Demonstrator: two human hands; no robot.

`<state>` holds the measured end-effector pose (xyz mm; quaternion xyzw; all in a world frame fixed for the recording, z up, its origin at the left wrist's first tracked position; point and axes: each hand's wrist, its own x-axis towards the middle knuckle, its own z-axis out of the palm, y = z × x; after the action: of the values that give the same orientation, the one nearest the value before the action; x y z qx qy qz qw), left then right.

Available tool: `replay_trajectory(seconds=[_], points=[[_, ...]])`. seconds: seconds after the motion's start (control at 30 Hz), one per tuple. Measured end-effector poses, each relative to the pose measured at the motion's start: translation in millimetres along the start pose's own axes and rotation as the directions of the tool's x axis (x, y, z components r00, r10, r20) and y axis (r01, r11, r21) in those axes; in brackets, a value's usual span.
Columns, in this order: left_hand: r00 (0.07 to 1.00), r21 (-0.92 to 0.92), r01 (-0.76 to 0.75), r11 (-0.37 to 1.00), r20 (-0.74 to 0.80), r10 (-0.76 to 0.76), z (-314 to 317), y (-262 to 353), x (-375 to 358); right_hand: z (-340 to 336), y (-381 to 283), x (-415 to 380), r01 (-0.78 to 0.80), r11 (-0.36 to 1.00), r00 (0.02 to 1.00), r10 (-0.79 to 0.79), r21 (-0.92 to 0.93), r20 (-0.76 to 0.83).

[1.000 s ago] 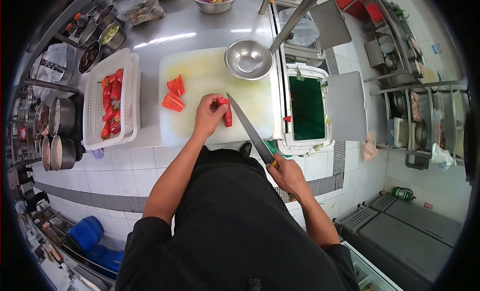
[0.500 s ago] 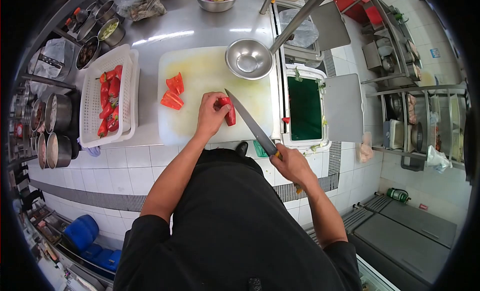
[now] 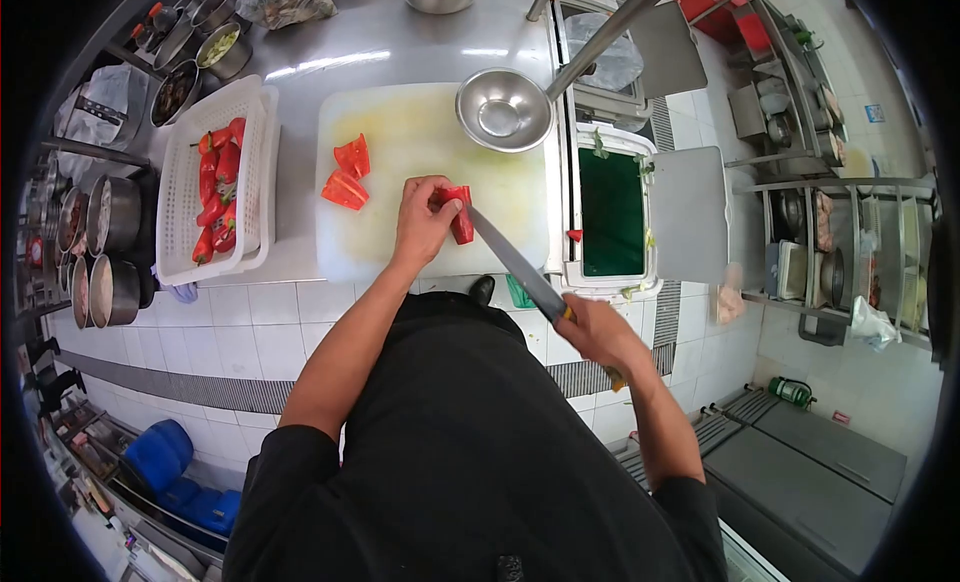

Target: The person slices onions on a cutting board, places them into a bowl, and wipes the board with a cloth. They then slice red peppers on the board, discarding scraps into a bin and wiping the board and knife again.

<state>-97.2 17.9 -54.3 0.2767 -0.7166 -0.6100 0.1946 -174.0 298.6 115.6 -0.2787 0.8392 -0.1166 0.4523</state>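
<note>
On a white cutting board (image 3: 400, 252) lies a red pepper (image 3: 461, 225), its far end trimmed off. My left hand (image 3: 425, 220) grips it from the left, fingers curled and thumb on top. In my right hand (image 3: 592, 332) is a long kitchen knife (image 3: 520, 269), held by its yellowish handle. The blade slants up and left, its tip right at the pepper's right side. Two opened red pepper pieces (image 3: 349, 173) rest on the board's left part. A steel bowl (image 3: 505, 109) sits at the board's far right corner.
Left of the board, a white plastic basket (image 3: 268, 172) holds several whole red peppers (image 3: 218, 192). A bin with a green inside (image 3: 612, 217) stands open at the right, scraps on its rim (image 3: 652, 279). Steel pots (image 3: 222, 54) and a plastic bag (image 3: 285, 4) line the back left.
The knife tip has gone from beyond the pepper's far end to its right side. My right hand has shifted slightly right and nearer my body. My left hand keeps its grip on the pepper.
</note>
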Motion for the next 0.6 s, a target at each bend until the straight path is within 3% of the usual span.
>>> replay_trajectory(seconds=[0.1, 0.17, 0.37, 0.5, 0.6], points=[[0.999, 0.07, 0.028, 0.997, 0.02, -0.029, 0.5, 4.0, 2.4, 26.8, 10.5, -5.9, 0.034, 0.998, 0.998, -0.031, 0.051, -0.057], [0.999, -0.073, 0.042, 0.996, 0.025, -0.04, 2.4, -1.2, 0.7, 45.2, 8.0, 7.5, 0.045, 0.997, 0.995, -0.038, 0.065, -0.097], [0.999, -0.205, 0.037, 0.978, -0.011, -0.041, 3.3, -15.9, 5.5, 94.7, 0.6, 51.2, 0.105, 0.99, 0.958, -0.074, 0.098, -0.277], [0.997, -0.073, 0.042, 0.996, -0.058, -0.047, 3.4, -5.4, 3.7, 102.3, 6.6, 61.6, 0.126, 0.991, 0.938, -0.105, 0.043, -0.331], [0.997, -0.001, 0.04, 0.999, -0.066, -0.04, 2.9, -8.2, 6.2, 87.0, 7.9, 41.8, 0.079, 0.993, 0.958, -0.052, 0.087, -0.283]])
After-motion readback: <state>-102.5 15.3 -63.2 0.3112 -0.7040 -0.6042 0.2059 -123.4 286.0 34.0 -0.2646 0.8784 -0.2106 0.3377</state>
